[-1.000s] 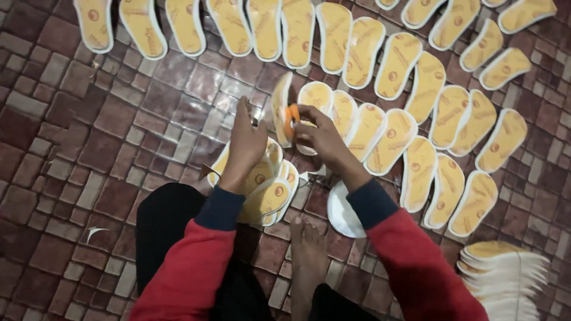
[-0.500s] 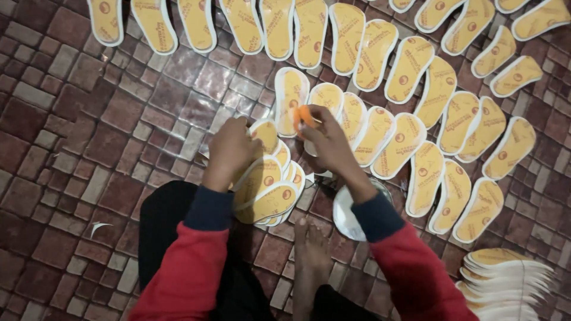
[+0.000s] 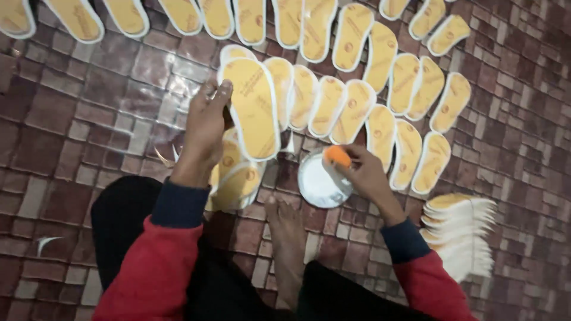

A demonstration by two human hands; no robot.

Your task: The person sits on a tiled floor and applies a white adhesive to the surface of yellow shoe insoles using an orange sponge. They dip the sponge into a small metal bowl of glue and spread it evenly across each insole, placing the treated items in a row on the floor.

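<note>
**Fingers pinch insole and sponge over the floor**

Fingers of the left hand (image 3: 205,128) close on a yellow insole (image 3: 253,107), tilting its face up for access. At four o'clock, the right hand (image 3: 366,175) grips an orange sponge (image 3: 337,156) above the white dish (image 3: 315,187). Finished insoles (image 3: 380,56) fan out at twelve; a stack (image 3: 461,229) waits at four.

A floor (image 3: 89,125) of reddish-brown brick tiles carries rows of yellow, white-edged insoles (image 3: 380,56) laid flat — a round white dish (image 3: 315,187) near a fanned insole stack (image 3: 461,235) at right.
</note>
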